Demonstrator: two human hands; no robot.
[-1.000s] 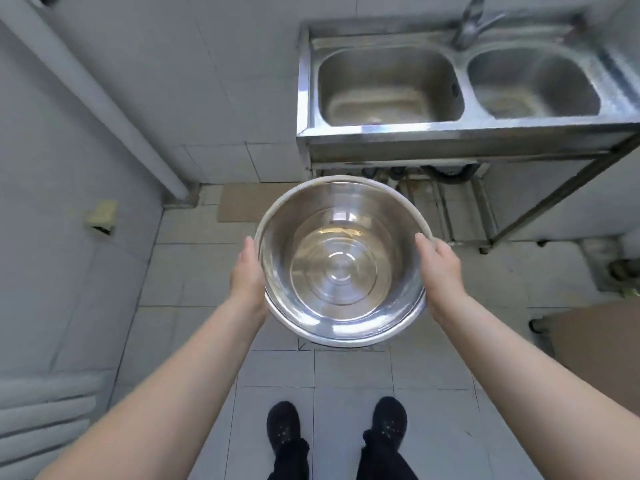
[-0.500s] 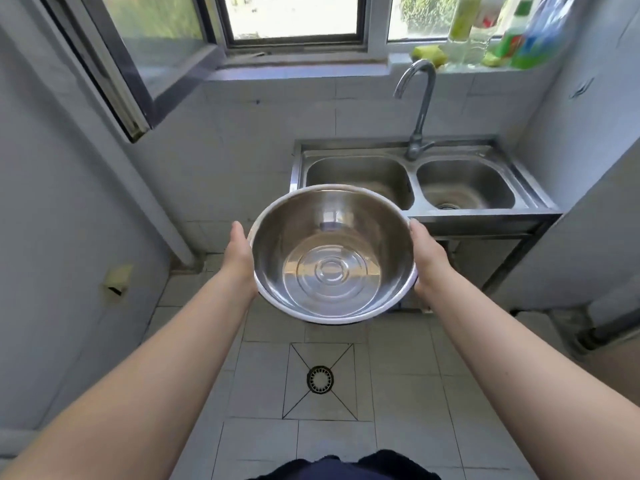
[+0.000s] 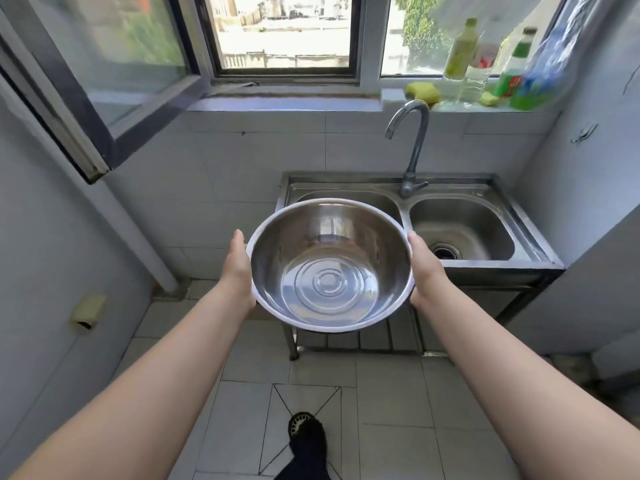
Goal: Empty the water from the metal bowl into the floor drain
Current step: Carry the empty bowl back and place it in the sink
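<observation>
Tiled floor [image 3: 391,403] holds a drain [image 3: 298,420] half under a shoe [image 3: 309,441], before a sink [image 3: 464,233]. Left hand [image 3: 239,271] and right hand [image 3: 424,268], fingers pressed together, clasp the bowl [image 3: 330,265] by its sides, held level.

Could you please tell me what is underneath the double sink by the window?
Under the double sink a metal frame with legs stands on the tiled floor, with a low slatted rack. The metal bowl covers the space below the left basin, so any pipes there are hidden.
</observation>
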